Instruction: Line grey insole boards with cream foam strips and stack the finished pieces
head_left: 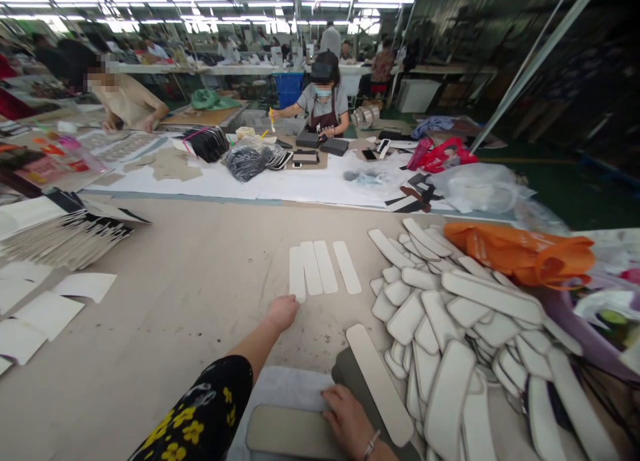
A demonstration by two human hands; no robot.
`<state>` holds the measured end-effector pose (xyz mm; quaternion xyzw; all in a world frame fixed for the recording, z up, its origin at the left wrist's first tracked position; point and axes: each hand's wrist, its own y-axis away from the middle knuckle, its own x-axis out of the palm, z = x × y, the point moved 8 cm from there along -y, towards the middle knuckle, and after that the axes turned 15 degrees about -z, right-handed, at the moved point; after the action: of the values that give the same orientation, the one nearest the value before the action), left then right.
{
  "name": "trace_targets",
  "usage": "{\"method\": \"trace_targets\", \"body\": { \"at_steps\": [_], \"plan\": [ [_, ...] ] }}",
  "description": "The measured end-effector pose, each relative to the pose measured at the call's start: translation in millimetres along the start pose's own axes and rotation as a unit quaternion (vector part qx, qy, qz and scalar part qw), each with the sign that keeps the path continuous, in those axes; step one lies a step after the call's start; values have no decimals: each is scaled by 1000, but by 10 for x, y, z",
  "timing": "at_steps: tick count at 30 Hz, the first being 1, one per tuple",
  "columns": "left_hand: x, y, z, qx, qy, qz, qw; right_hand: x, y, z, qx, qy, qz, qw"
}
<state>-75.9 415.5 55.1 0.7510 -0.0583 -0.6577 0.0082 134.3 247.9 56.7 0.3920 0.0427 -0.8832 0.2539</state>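
Note:
My left hand (284, 312) reaches forward, its fingers closed on the near end of a white rounded strip (297, 274). That strip is the leftmost of several pale strips laid side by side on the table; another white strip (347, 267) lies a little apart on the right. My right hand (347, 414) is close to me, fingers bent and apart, at the right end of a grey-olive rounded panel (293, 431). This panel lies on a whitish sheet (285, 384). Beside that hand, a long pale panel (380, 384) rests on dark grey pieces (350, 371).
A large heap of pale rounded panels (440, 314) covers the right side, with an orange bag (520, 251) behind it. Stacked cards (75, 237) and white sheets (45, 316) lie left. Across the table, a person (325, 104) works near black bundles (205, 143).

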Motion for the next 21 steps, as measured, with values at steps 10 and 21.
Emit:
{"method": "trace_targets", "body": {
  "at_steps": [10, 21],
  "plan": [
    [-169, -152, -103, 15, 25, -20, 999, -239, 74, -53, 21, -78, -23, 997],
    [-1460, 1140, -268, -26, 251, -139, 958, -199, -88, -421, 241, -313, -101, 913]
  ]
}}
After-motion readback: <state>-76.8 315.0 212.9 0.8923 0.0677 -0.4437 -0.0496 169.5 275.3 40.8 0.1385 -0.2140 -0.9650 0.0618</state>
